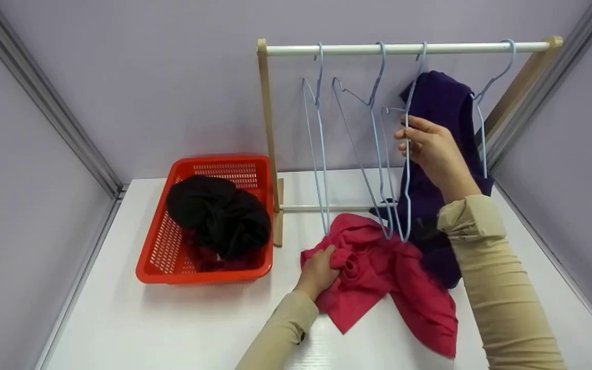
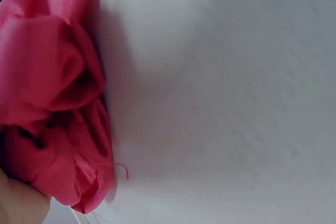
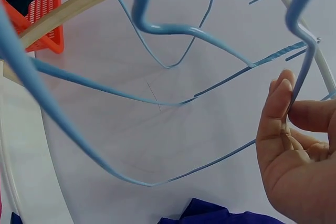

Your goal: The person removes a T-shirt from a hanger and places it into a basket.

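Left Hand [image 1: 319, 272] on Crimson Garment [image 1: 370, 293]; Right Hand [image 1: 432, 149] on Third Hanger [image 1: 407, 192]

Hands: The two hands are well apart. The left hand is low, with its fingers curled into the left part of the crimson garment. The right hand is raised and pinches one side wire of the third hanger, counted from the left, between thumb and fingers.

Crimson garment: It lies bunched on the white tabletop [image 1: 100, 313], below the hangers and below the right hand. A bundled fold protrudes just beside the left hand; the rest spreads to the right. A loose thread [image 2: 123, 168] extends from its edge in the left wrist view.

Rack: A white rail [image 1: 347, 50] between wooden supports [image 1: 266, 103] carries four light-blue wire hangers. A dark purple garment [image 1: 442, 103] hangs at the fourth, behind the right hand; its lower end is beside the crimson garment.

Basket: A red perforated basket [image 1: 203, 277] stands on the tabletop, left of the rack. It contains a heap of black cloth [image 1: 214, 210] with dark red cloth [image 1: 211, 263] below.

Enclosure: Pale walls [image 1: 147, 77] surround the tabletop at the back and both sides. Metal profiles [image 1: 54, 103] run along the corners.
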### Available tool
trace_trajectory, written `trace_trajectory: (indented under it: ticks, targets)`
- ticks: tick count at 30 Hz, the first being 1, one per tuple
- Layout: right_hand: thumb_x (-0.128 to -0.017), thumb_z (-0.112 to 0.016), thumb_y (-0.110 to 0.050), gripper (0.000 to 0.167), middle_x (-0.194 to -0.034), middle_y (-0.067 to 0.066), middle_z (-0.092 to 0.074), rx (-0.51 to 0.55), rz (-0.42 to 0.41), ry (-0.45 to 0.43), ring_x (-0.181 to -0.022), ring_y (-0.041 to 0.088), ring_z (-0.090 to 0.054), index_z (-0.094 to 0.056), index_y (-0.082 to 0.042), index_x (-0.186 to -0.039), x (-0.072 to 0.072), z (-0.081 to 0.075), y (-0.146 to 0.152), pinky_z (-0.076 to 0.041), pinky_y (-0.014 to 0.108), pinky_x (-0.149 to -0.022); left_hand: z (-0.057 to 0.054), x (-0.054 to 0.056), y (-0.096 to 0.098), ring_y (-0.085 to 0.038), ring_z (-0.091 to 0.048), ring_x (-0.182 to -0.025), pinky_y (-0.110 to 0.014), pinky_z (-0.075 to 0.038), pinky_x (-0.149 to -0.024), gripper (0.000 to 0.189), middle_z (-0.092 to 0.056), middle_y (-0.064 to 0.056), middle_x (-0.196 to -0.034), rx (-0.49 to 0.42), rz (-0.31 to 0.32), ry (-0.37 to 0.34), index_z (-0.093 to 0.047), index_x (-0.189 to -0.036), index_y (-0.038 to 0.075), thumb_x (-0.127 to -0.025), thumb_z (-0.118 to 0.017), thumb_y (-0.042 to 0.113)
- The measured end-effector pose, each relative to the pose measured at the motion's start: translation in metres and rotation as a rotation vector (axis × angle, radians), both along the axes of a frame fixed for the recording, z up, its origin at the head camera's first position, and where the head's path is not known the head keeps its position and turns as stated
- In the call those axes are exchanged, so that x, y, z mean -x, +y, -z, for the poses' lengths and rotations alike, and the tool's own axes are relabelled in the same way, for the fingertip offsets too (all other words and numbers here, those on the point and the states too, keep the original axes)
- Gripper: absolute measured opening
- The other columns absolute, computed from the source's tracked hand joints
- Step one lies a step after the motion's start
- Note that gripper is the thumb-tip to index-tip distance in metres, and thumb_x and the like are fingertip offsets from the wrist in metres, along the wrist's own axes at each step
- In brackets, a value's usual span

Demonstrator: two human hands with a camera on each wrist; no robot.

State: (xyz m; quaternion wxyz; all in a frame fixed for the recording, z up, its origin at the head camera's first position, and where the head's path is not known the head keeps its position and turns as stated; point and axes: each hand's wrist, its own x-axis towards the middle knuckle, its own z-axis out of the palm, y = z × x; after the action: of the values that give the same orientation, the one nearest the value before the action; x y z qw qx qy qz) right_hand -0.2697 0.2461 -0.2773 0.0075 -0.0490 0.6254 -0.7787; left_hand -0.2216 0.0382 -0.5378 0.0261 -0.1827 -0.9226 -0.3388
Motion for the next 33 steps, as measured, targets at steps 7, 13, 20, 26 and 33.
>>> trace_trajectory:
  ticks: [7, 13, 20, 26, 33]
  targets:
    - [-0.099, -0.047, -0.008, 0.016, -0.075, -0.002, -0.065, 0.011, -0.003, -0.004, -0.062, 0.008, -0.059, -0.051, -0.008, -0.115, 0.000, 0.001, -0.001, -0.049, 0.017, -0.062, -0.017, 0.010, -0.005, -0.036, -0.063, -0.093, -0.048, -0.051, -0.081, 0.034, -0.062, -0.016, -0.096, -0.198, -0.182, 0.009, -0.056, -0.110, 0.004, -0.077, -0.065, 0.007]
    - [-0.099, -0.048, -0.014, 0.015, -0.075, -0.003, -0.067, -0.034, -0.009, -0.035, -0.063, 0.007, -0.061, -0.053, -0.011, -0.113, 0.000, 0.004, -0.001, -0.049, 0.017, -0.063, -0.037, 0.019, -0.012, -0.037, -0.063, -0.099, -0.052, -0.052, -0.083, 0.038, -0.062, -0.015, -0.105, -0.285, -0.279, 0.038, -0.057, -0.118, 0.008, -0.081, -0.062, 0.004]
    - [-0.099, -0.048, -0.021, 0.020, -0.077, -0.003, -0.067, -0.081, -0.012, -0.046, -0.066, 0.006, -0.063, -0.052, -0.010, -0.115, 0.002, 0.005, -0.002, -0.051, 0.017, -0.065, -0.061, 0.032, -0.027, -0.032, -0.062, -0.102, -0.045, -0.048, -0.090, 0.024, -0.067, -0.014, -0.103, -0.370, -0.331, 0.108, -0.062, -0.109, 0.010, -0.085, -0.061, 0.012]
    - [-0.102, -0.040, -0.027, 0.026, -0.077, -0.005, -0.068, -0.156, 0.033, -0.074, -0.072, 0.006, -0.066, -0.050, -0.007, -0.114, 0.004, 0.006, -0.001, -0.054, 0.017, -0.071, -0.073, 0.040, -0.040, -0.033, -0.062, -0.103, -0.043, -0.048, -0.094, 0.027, -0.066, -0.015, -0.107, -0.492, -0.414, 0.191, -0.063, -0.109, 0.006, -0.083, -0.061, 0.007]
    - [-0.105, -0.029, -0.027, 0.052, -0.073, -0.019, -0.064, -0.395, 0.154, -0.049, -0.073, -0.004, -0.063, -0.032, 0.011, -0.140, 0.005, 0.008, 0.000, -0.051, 0.011, -0.074, -0.086, 0.049, -0.054, -0.033, -0.061, -0.102, -0.046, -0.048, -0.092, 0.022, -0.063, -0.017, -0.105, -0.633, -0.479, 0.243, -0.060, -0.107, 0.005, -0.086, -0.063, 0.007]
